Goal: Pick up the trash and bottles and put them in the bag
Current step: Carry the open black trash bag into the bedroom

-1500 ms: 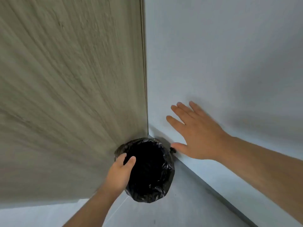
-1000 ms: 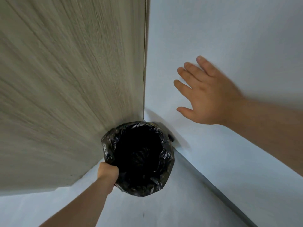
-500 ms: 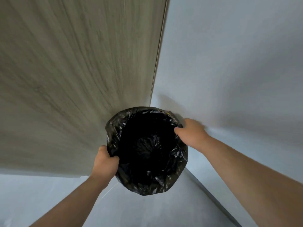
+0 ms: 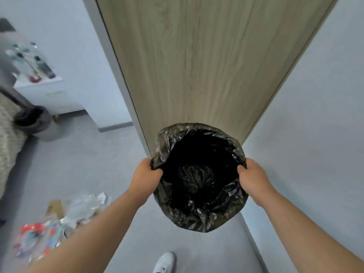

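1. The left hand (image 4: 146, 176) grasps the left edge of the black bag (image 4: 199, 221), with its thumb hooked inside the rim. The right hand (image 4: 254, 180) clutches the opposite edge in the same way.
2. The bag sits between the two hands, close to the corner where the wooden panel (image 4: 206, 66) meets the pale wall (image 4: 315, 134). Its mouth faces up at the camera, and its long axis runs down toward the grey floor (image 4: 88, 164).
3. Half a second ago the right hand lay over the far right rim. It now grips the side, the mouth is spread wider, and the view has swung left.
4. A blurred trash pile (image 4: 65, 217) lies at the lower left, well apart from the bag and partly behind the left forearm. Blurred bottles (image 4: 29, 62) stand on a white cabinet (image 4: 49, 93) farther off. A white shoe (image 4: 163, 262) shows at the bottom edge.
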